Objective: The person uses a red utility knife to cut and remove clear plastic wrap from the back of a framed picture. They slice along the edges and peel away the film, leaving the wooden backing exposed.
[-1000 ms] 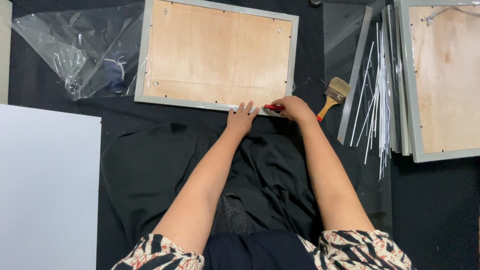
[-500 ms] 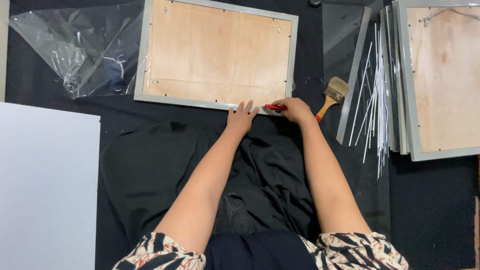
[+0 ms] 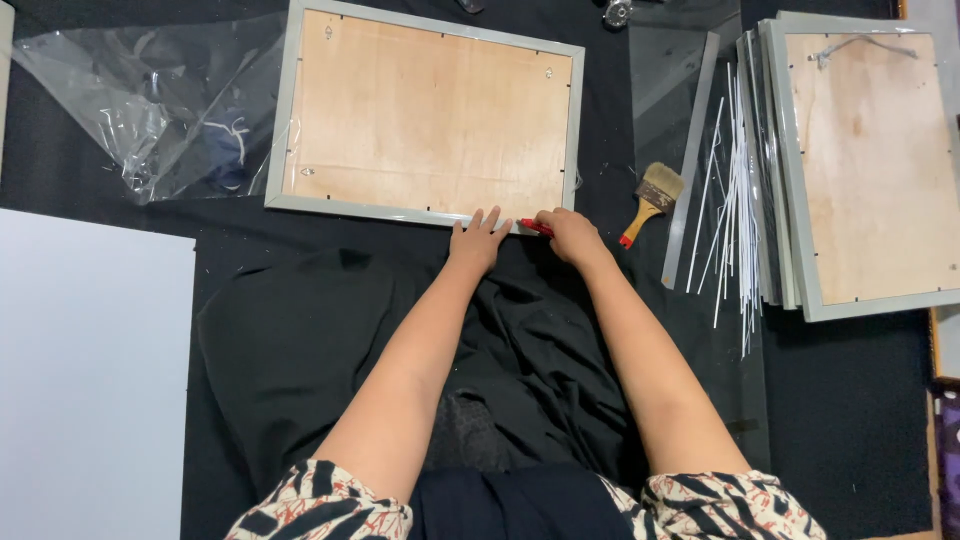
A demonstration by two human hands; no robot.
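Observation:
A picture frame (image 3: pixel 430 120) lies face down on black cloth, its wooden backing board up and its grey border around it. My left hand (image 3: pixel 478 240) rests with fingers spread on the frame's near edge, close to the right corner. My right hand (image 3: pixel 570 234) sits just to the right of it, closed around a red-handled tool (image 3: pixel 533 227) whose tip points left at the same edge. The tool's working end is hidden by my fingers.
A paintbrush (image 3: pixel 651 199) lies right of my right hand. Beyond it are white strips (image 3: pixel 728 190), a glass sheet (image 3: pixel 668 70) and a stack of frames (image 3: pixel 868 160). Crumpled clear plastic (image 3: pixel 150 110) lies far left, a white board (image 3: pixel 90 380) near left.
Both hands have stayed on the frame's near edge, with only a slight shift of the view. The grip on the red tool is the same.

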